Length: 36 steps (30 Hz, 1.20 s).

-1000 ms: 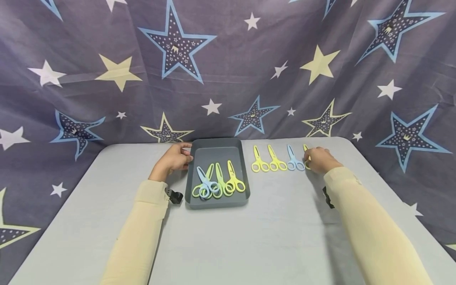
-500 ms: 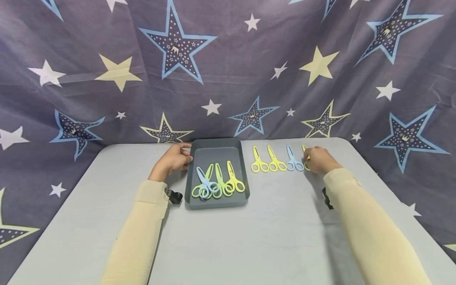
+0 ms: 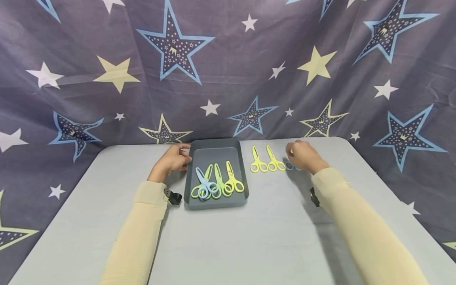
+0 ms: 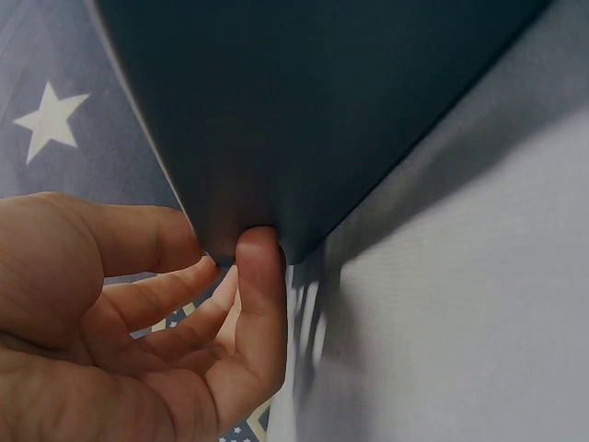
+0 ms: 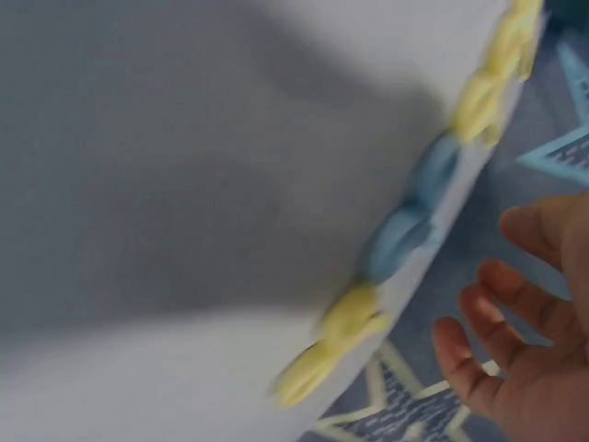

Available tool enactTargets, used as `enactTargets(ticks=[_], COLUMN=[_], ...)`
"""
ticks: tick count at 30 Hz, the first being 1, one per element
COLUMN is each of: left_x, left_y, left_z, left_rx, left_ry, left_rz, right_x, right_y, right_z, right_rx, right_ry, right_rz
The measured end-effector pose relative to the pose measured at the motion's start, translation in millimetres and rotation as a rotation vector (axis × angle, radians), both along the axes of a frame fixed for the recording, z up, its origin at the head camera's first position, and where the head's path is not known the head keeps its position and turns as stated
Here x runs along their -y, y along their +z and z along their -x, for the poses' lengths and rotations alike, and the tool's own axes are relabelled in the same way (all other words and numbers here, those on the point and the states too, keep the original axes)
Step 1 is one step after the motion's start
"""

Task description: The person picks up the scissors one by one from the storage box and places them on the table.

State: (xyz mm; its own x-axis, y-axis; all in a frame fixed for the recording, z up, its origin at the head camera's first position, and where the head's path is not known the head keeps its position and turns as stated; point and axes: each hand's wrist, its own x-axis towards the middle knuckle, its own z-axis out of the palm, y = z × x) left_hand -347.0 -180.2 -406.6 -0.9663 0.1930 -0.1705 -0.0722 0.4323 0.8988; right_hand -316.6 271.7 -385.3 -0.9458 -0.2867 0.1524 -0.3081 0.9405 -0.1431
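Observation:
My left hand (image 3: 173,160) holds the far left corner of a dark grey tray (image 3: 215,143); in the left wrist view its fingers (image 4: 260,276) touch the tray's outer wall (image 4: 239,110). Inside lie blue scissors (image 3: 204,184) and several yellow-green pairs (image 3: 233,180). Right of the tray, yellow scissors (image 3: 257,160) and a second yellow pair (image 3: 274,159) lie side by side. Above the blue scissors (image 5: 405,226) my right hand (image 3: 303,153) hovers, fingers loosely bent and holding nothing. The last yellow scissors (image 5: 331,345) show in the right wrist view but are hidden in the head view.
A pale grey tabletop (image 3: 270,237) extends in front of the tray and scissors. Directly behind its far edge hangs a dark curtain (image 3: 221,79) with a star pattern.
My right hand has come away from the rightmost yellow scissors and moved left over the blue pair, covering its blades. My left hand and the tray stay where they were.

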Motion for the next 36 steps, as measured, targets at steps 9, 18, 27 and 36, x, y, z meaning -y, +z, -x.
enactTargets(ticks=[9,18,27,36], left_x=[-0.3,0.5,-1.2,0.6], left_y=[0.5,1.9,1.3,2.2], left_z=[-1.3,-3.2,-1.0,-3.7], left_rx=[0.001,-0.013,0.007,-0.015], left_ry=[-0.005,-0.014,-0.008,-0.014], left_rz=[-0.015,-0.022,-0.004,-0.013], right_x=[46.6,83.9,126.4,162.1], right_y=[8.3,12.3,15.4,20.6], right_z=[-6.2,-16.0,-33.8,-51.6], right_rx=[-0.106,-0.157,-0.126,-0.07], right_ry=[0.131,0.222,0.291,0.359], right_rz=[0.024,0.04,0.041,0.016])
